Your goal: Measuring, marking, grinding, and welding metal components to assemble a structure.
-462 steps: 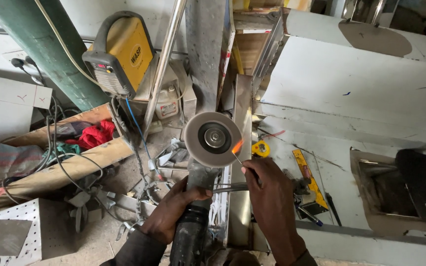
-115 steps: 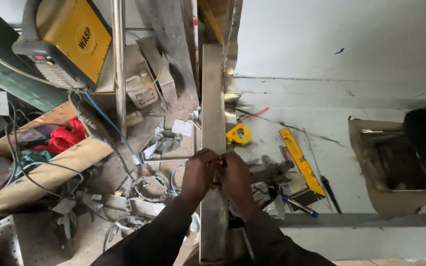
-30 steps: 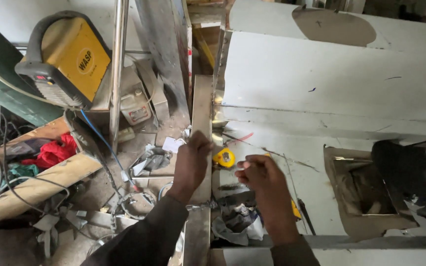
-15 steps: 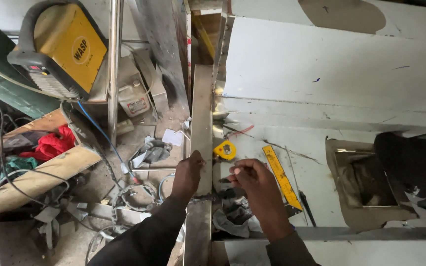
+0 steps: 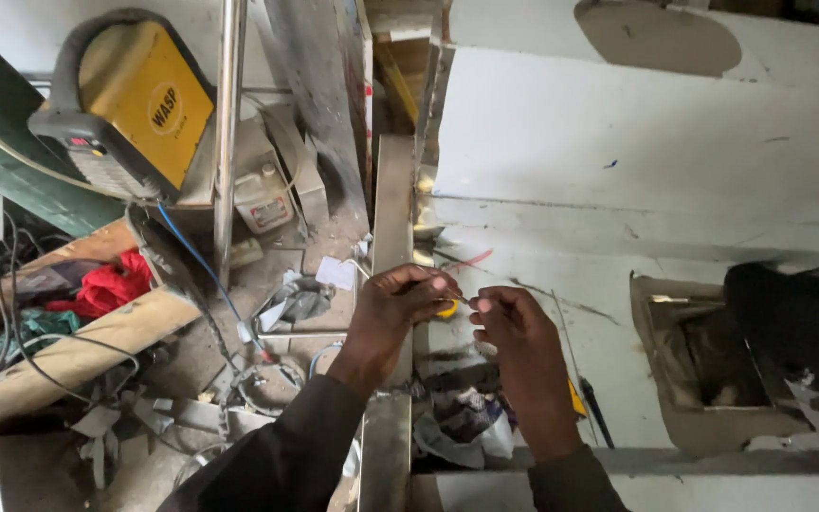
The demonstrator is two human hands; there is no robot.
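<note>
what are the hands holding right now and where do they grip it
Both the left hand and right hand pinch a thin, small item between their fingertips, one at each end. It is too small to identify.

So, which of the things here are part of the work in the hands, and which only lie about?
In hand:
- left hand and right hand, pinching a thin rod between them
- long steel bar under the hands

Lying about:
- yellow welding machine
- red cloth
- wooden plank
- cables
- white jug
</note>
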